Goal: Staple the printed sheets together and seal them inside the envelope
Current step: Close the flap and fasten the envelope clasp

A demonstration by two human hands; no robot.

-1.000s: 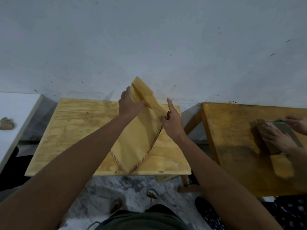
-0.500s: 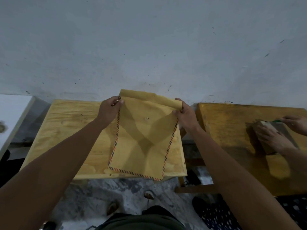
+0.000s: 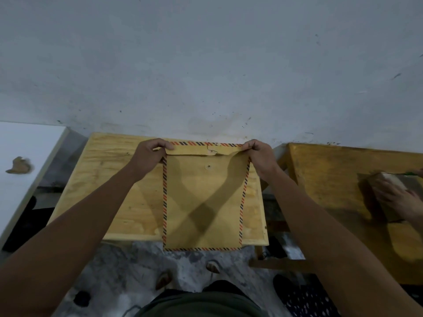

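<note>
**Flap folded down, ready to fasten**

The left hand [image 3: 150, 154] and right hand [image 3: 259, 154] each pinch a top corner of the envelope [image 3: 202, 202], fingers clamped on the flap [image 3: 203, 148]. Half a second ago the flap stood open — now it is creased over near its button [image 3: 208, 166], so sealing looks close. The envelope spans centre frame between both hands, its lower edge overhanging the bench [image 3: 109, 170].

Both arms reach forward, left hand [image 3: 150, 154] and right hand [image 3: 259, 155] pinching (fingers curled).
</note>
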